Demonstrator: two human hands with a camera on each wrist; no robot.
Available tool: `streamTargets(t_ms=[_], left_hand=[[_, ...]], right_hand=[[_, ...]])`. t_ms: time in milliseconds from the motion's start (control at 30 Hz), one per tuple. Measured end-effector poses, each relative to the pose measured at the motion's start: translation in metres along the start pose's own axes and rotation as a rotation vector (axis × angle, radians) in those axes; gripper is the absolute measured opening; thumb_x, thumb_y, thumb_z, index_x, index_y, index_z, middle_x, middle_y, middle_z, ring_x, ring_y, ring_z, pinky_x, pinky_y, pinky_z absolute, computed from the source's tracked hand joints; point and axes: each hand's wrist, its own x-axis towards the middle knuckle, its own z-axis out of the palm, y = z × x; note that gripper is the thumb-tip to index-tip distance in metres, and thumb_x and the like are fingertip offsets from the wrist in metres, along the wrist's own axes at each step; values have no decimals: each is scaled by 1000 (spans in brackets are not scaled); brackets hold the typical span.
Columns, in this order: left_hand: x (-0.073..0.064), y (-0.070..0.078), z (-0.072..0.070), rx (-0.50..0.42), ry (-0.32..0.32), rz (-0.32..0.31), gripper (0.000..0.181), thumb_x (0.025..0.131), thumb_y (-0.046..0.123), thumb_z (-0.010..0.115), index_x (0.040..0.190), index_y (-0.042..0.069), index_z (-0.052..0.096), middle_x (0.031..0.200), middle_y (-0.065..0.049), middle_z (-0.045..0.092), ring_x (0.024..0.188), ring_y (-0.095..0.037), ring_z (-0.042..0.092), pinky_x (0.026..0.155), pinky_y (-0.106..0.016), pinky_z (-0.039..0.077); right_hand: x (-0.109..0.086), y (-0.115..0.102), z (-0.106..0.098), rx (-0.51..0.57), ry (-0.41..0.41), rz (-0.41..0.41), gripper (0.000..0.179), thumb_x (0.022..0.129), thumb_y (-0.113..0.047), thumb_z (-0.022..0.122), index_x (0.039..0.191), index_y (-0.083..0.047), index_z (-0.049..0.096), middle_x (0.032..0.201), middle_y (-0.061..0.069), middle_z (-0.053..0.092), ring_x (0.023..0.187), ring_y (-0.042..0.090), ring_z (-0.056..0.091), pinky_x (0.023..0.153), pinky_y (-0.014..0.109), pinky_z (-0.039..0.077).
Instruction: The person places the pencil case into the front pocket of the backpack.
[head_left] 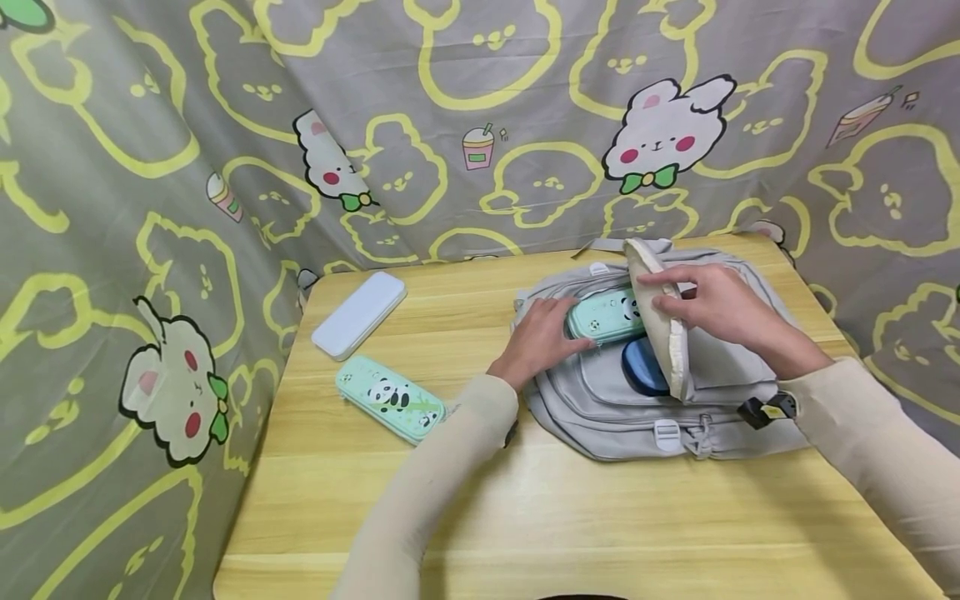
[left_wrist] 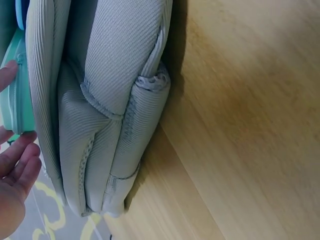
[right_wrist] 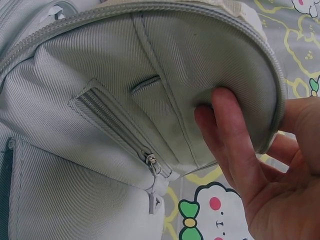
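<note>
A grey backpack [head_left: 600, 429] lies on the table with its front flap [head_left: 663, 333] lifted up. My right hand [head_left: 716, 304] pinches the flap near its top edge; in the right wrist view two fingertips [right_wrist: 227, 107] press on its grey fabric, beside a zipped slit. A mint-green pencil case with a panda print [head_left: 606, 315] sits partly in the backpack's opening, its right end hidden behind the flap. My left hand [head_left: 536, 337] grips this case by its left end, thumb and fingers on opposite sides. Just below the case, a dark blue rounded object [head_left: 643, 367] shows in the opening, partly covered by the flap.
On the wooden table [head_left: 360, 508], left of the backpack, lie a second mint-green panda pencil case [head_left: 390, 398] and a pale, plain oblong case [head_left: 360, 315]. My left sleeve overlaps the second panda case's right end. A patterned grey curtain [head_left: 420, 200] hangs behind and to the left.
</note>
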Motion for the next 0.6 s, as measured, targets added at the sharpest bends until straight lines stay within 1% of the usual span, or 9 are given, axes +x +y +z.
streamTargets(t_ms=[200, 267, 333, 433, 600], left_hand=[[2, 4, 4, -5, 5, 13, 79, 96, 55, 81, 161, 19, 52, 161, -3, 58, 148, -24, 52, 122, -38, 46], [3, 5, 6, -4, 3, 13, 79, 96, 55, 81, 161, 18, 52, 161, -3, 57, 149, -24, 51, 123, -37, 45], [4, 7, 6, 2, 3, 11, 80, 97, 55, 80, 161, 19, 51, 162, -3, 57, 149, -23, 51, 123, -36, 45], [6, 9, 6, 7, 1, 9, 80, 97, 56, 80, 162, 19, 50, 164, -3, 56, 149, -23, 51, 123, -36, 46], [7, 10, 6, 8, 1, 9, 81, 98, 56, 79, 163, 18, 49, 165, -4, 54, 150, -23, 50, 124, -36, 45]], right_hand=[[1, 2, 1, -11, 1, -9, 43, 106, -17, 72, 148, -10, 68, 162, 30, 50, 107, 38, 79, 62, 27, 57], [1, 2, 1, -15, -3, -6, 43, 106, -17, 71, 149, -10, 68, 162, 30, 50, 105, 37, 79, 62, 27, 56], [1, 3, 0, -16, -6, -1, 43, 107, -18, 71, 149, -10, 68, 163, 30, 49, 100, 33, 79, 60, 28, 54], [2, 2, 1, -11, -4, 4, 43, 107, -18, 71, 149, -11, 68, 163, 28, 50, 97, 29, 78, 59, 29, 53], [2, 1, 0, -4, 1, 4, 43, 107, -18, 70, 149, -11, 68, 162, 28, 51, 99, 30, 78, 60, 28, 54]])
